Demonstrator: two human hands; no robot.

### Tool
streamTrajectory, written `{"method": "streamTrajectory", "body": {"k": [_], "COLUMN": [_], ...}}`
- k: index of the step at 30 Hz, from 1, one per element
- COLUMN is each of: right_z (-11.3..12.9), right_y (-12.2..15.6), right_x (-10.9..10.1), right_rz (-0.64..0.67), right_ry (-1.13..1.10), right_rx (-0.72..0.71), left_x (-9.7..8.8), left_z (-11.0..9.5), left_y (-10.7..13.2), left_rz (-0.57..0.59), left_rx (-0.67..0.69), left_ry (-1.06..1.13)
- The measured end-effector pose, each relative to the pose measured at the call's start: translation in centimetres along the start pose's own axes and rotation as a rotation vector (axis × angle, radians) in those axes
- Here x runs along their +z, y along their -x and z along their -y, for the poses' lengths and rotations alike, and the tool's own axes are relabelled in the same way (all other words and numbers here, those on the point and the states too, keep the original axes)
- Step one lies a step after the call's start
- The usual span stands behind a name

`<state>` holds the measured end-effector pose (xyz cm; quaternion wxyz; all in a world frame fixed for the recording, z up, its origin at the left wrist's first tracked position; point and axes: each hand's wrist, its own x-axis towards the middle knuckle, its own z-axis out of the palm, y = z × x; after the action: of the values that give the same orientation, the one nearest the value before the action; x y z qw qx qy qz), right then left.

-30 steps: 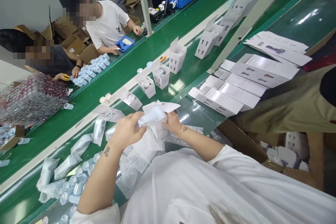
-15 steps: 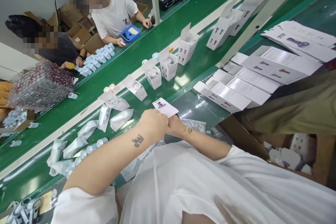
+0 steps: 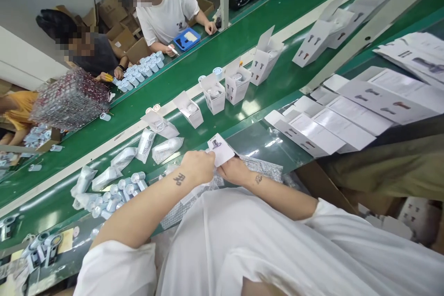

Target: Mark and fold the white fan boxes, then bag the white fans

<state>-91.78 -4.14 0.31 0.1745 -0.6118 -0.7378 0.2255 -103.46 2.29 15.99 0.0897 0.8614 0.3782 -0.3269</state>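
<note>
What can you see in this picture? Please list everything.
Belts: 2, green, side by side
Boxes: several, white, open, on near belt
Box blanks: many, white, flat, right of near belt
Sleeves: several, clear, on near belt
Cylinders: many, clear, on both belts
Bubble-wrap bundle: 1, clear and red, far belt
Trays: 2, blue, beyond near belt
Cartons: several, brown, behind co-workers
Co-workers: 3, beyond far belt
Card: 1, white, in both hands
Left hand: 1, tattooed forearm, holding card
Right hand: 1, tattooed wrist, holding card

No readable text in your view

Your printed card (image 3: pixel 220 150), the flat cartons (image 3: pixel 360 106) and your forearm tattoo (image 3: pixel 179 179) stay too small or unclear.
</note>
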Motion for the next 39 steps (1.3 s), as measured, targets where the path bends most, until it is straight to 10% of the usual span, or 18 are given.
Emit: {"method": "streamTrajectory", "body": {"k": [8,15,19,22,28,35,39], "right_z": [-3.2,-2.7,-4.3,-5.8,-6.2,-6.5,-6.9], "right_y": [-0.5,-0.9,0.8,-0.2,-5.4,-5.3,-6.0], "right_x": [-2.4,-6.4,-9.4,-10.0,-6.7,-6.6,-6.6], "right_rz": [0.008,0.110,-0.263,-0.405,0.033,-0.022,0.047], "right_ry": [-0.126,-0.263,-0.209,-0.181,-0.423,-0.211,-0.085], "right_rx": [-0.025,-0.186,-0.082,0.074,-0.007,-0.240,-0.238], "left_x": [6.9,10.0,9.4,10.0,10.1,7.6,8.5], "left_z": [-2.2,-3.0,-1.7,0.6,5.8,15.3,22.7], "left_y": [-1.1,-2.7,-2.3,-1.8,0.1,8.1,8.2], "left_rz": [-0.351,-0.315,-0.376,-0.452,-0.766,-0.941,-0.931], "left_rx": [0.121,0.089,0.294,0.478,0.666,0.406,0.228], "left_ry": [-0.069,-0.124,-0.140,-0.168,-0.216,-0.152,-0.185]}}
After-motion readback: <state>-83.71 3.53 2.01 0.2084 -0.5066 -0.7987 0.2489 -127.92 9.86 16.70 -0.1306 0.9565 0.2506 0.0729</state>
